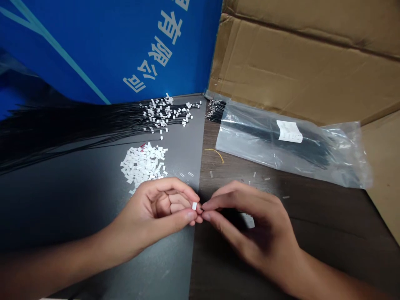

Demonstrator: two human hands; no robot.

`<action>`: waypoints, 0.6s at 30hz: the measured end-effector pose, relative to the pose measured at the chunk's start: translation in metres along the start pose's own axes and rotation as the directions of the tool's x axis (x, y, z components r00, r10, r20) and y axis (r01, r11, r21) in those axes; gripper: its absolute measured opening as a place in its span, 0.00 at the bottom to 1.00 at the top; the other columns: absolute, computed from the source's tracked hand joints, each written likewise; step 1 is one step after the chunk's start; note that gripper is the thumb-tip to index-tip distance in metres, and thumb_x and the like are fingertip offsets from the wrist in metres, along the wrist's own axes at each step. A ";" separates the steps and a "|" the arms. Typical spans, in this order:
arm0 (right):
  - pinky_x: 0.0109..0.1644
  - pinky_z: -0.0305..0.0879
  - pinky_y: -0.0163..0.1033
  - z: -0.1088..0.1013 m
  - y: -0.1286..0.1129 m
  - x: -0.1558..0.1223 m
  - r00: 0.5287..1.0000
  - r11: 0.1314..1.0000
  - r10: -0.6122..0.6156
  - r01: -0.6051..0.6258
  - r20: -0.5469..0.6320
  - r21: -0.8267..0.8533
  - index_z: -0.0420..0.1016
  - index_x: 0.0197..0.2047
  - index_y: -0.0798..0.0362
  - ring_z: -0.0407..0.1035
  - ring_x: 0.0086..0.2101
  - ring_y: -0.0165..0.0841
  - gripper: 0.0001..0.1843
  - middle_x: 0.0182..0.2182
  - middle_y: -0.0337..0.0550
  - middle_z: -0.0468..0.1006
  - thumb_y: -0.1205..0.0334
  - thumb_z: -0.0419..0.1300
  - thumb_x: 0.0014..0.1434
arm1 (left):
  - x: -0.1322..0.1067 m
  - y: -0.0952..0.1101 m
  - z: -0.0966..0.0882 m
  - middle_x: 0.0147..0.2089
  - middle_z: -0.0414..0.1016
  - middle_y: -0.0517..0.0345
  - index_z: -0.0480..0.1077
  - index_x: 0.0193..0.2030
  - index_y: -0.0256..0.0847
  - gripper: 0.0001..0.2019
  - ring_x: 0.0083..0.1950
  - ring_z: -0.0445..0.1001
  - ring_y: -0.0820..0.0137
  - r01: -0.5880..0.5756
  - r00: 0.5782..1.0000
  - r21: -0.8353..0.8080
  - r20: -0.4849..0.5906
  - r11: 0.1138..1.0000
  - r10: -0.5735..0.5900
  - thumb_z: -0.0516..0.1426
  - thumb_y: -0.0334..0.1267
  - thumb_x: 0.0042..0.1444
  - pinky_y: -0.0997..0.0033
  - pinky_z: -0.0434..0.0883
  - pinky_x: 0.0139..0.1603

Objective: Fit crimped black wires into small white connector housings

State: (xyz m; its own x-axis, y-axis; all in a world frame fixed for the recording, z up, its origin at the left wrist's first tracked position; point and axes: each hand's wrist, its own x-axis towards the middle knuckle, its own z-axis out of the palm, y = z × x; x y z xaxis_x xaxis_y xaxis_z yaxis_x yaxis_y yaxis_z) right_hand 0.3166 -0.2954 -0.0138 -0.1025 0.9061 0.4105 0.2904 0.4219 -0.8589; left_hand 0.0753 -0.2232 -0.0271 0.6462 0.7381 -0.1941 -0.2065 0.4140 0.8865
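Note:
My left hand (159, 212) pinches a small white plastic connector (194, 206) between thumb and forefinger. My right hand (250, 225) meets it fingertip to fingertip, thumb and forefinger pinched on something thin at the connector's end; I cannot make out what. Just beyond my left hand lies a pile of loose white connectors (143, 163) on a grey mat (93, 200). Further back, a fan of black wires with white connectors fitted (162, 112) spreads toward the left.
A clear plastic bag of black wires (287, 141) lies at right on the dark wooden table (312, 225). A blue board (109, 46) and brown cardboard (296, 54) stand behind. A yellow wire scrap (217, 153) and stray bits lie nearby.

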 end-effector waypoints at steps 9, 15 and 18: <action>0.47 0.82 0.38 0.001 0.000 -0.010 0.979 0.948 -0.185 0.202 0.092 -0.246 0.93 0.53 0.56 0.89 0.41 0.33 0.09 0.45 0.45 0.94 0.78 0.73 0.81 | -0.003 0.001 0.008 0.36 0.95 0.58 0.93 0.40 0.44 0.08 0.35 0.94 0.70 -0.193 0.954 0.385 -0.141 0.903 0.264 0.78 0.27 0.59 0.85 0.89 0.42; 0.45 0.81 0.31 -0.004 -0.006 -0.002 0.985 0.986 0.088 -0.065 0.146 -0.152 0.95 0.53 0.55 0.89 0.39 0.30 0.03 0.41 0.40 0.95 0.69 0.76 0.81 | -0.005 0.005 0.010 0.36 0.94 0.62 0.92 0.39 0.48 0.09 0.36 0.94 0.71 -0.276 0.909 0.480 -0.151 0.833 0.388 0.73 0.26 0.60 0.85 0.89 0.43; 0.41 0.77 0.30 -0.010 -0.010 0.005 0.970 0.982 0.138 -0.108 0.200 -0.154 0.93 0.47 0.53 0.85 0.35 0.26 0.10 0.37 0.36 0.93 0.72 0.71 0.81 | -0.005 0.007 0.012 0.36 0.94 0.63 0.91 0.37 0.48 0.09 0.36 0.93 0.72 -0.301 0.884 0.516 -0.165 0.802 0.438 0.72 0.27 0.61 0.87 0.88 0.43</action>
State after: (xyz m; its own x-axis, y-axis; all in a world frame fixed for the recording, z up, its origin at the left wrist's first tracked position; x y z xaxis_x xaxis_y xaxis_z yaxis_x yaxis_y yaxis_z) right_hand 0.3224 -0.2952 -0.0001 -0.2497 0.9433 0.2187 0.4431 0.3121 -0.8404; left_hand 0.0797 -0.2306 -0.0150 0.3597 0.9213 0.1475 0.0187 -0.1652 0.9861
